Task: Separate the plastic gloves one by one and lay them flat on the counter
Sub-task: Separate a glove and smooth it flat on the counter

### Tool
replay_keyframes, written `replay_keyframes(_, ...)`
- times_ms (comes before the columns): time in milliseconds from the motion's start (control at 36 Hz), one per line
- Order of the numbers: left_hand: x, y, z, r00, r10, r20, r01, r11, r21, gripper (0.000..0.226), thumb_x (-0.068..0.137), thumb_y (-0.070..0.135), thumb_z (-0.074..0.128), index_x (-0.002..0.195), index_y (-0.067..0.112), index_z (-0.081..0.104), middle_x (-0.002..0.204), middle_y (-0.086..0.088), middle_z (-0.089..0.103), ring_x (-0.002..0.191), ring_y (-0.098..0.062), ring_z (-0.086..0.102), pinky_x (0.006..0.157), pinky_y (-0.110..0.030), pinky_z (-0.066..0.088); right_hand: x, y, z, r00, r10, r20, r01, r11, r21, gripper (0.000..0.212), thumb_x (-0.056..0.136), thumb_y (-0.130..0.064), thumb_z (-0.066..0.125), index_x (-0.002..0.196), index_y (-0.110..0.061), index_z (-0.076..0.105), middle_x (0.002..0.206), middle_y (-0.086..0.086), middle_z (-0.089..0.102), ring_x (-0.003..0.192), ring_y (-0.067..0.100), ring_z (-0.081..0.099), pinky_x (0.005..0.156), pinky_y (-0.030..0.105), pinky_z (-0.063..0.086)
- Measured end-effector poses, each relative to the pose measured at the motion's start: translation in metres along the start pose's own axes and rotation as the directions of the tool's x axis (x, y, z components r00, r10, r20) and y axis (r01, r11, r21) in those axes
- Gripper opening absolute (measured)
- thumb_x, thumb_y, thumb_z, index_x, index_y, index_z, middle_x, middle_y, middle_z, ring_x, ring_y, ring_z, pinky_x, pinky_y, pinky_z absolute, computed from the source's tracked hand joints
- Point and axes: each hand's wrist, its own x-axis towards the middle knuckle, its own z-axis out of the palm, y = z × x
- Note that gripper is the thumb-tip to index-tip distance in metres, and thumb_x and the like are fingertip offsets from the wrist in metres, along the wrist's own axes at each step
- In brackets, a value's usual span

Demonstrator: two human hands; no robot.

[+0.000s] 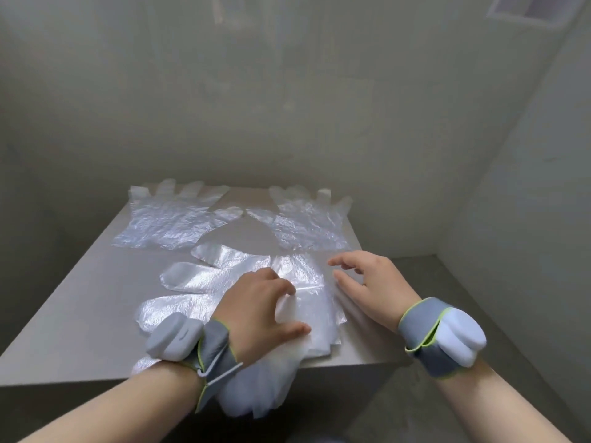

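Observation:
Two clear plastic gloves lie flat at the back of the grey counter [80, 314], one on the left [172, 222] and one on the right [307, 225]. A third glove [217, 279] is spread in front of them, fingers pointing left. My left hand [259, 308] rests on its palm area, with fingers and thumb curled round a bunched stack of gloves [256, 388] that hangs over the counter's front edge under my wrist. My right hand [367, 282] sits at the third glove's cuff edge, fingers loosely bent and holding nothing.
Plain walls close in the counter at the back and on both sides. To the right of the counter a lower ledge [415, 270] runs along the wall. Both wrists wear grey straps with white devices.

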Motion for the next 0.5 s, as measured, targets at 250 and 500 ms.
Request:
replay_keyframes(250, 0.000, -0.002, -0.003, 0.991, -0.103, -0.088, 0.085, 0.980, -0.180, 0.035, 0.063, 0.055, 0.059, 0.086, 0.031, 0.070, 0.086, 0.012, 0.058, 0.078, -0.008, 0.055, 0.072, -0.026, 0.043, -0.013, -0.013, -0.008, 0.999, 0.027, -0.027, -0.025, 0.995, 0.097, 0.023, 0.089, -0.015, 0.059, 0.110, -0.019, 0.067, 0.092, -0.023, 0.055, 0.090, 0.005, 0.055, 0.082, 0.016, 0.044)
replay_keyframes(500, -0.009, -0.004, -0.019, 0.971, -0.196, -0.135, 0.129, 0.910, -0.395, 0.016, 0.067, 0.042, 0.074, 0.071, 0.027, 0.074, 0.067, 0.011, 0.065, 0.067, -0.006, 0.060, 0.067, -0.027, 0.049, -0.023, -0.018, -0.010, 0.997, 0.074, -0.036, -0.067, 0.984, 0.167, 0.023, 0.089, -0.016, 0.059, 0.110, -0.023, 0.067, 0.104, -0.012, 0.065, 0.095, 0.004, 0.058, 0.082, 0.018, 0.047)
